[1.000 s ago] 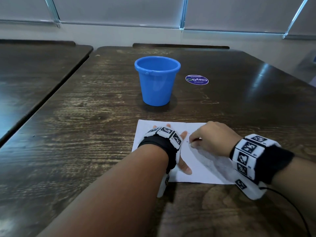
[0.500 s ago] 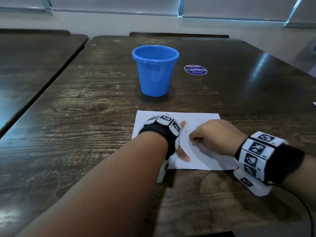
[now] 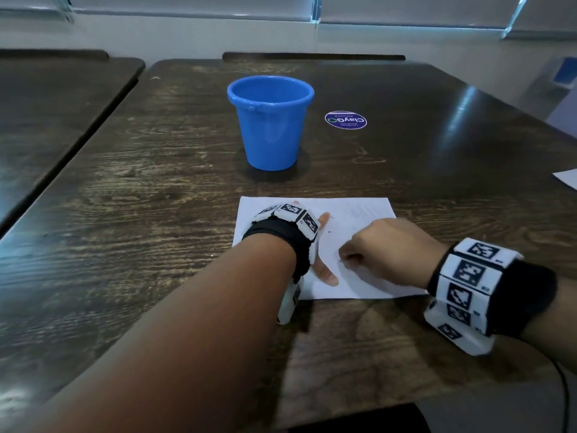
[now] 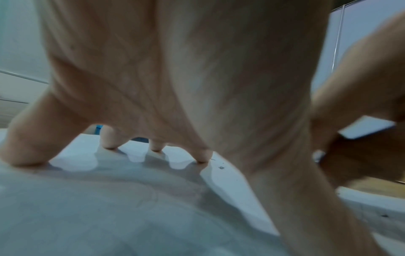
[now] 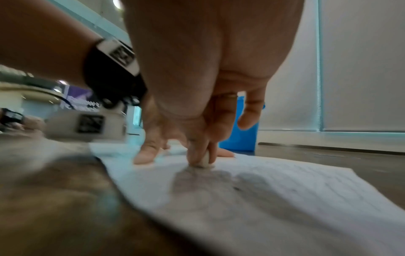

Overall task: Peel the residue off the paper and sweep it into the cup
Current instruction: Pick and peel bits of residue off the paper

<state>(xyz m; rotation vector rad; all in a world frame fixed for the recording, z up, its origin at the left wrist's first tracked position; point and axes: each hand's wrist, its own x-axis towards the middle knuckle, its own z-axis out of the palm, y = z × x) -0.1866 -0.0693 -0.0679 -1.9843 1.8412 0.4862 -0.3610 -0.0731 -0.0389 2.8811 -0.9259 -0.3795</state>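
A white sheet of paper (image 3: 359, 214) lies on the dark wooden table, in front of a blue plastic cup (image 3: 270, 120). My left hand (image 3: 321, 254) presses flat on the sheet's left half, fingers spread and straight; the left wrist view shows its fingertips (image 4: 109, 143) on the paper (image 4: 109, 207). My right hand (image 3: 346, 259) is curled, and its thumb and fingers pinch a small white eraser (image 5: 205, 162) down onto the paper (image 5: 285, 190). Tiny dark specks of residue (image 4: 221, 167) lie near the left index finger. The cup (image 5: 241, 138) stands behind the hands.
A round purple sticker (image 3: 345, 120) is stuck to the table right of the cup. Another white sheet's corner (image 3: 566, 178) shows at the right edge. A second table (image 3: 46, 104) stands to the left across a gap. A black cable (image 3: 562, 385) trails from my right wrist.
My right hand has slid a little toward me over the paper, still pinching the eraser. The left hand stays pressed in place.
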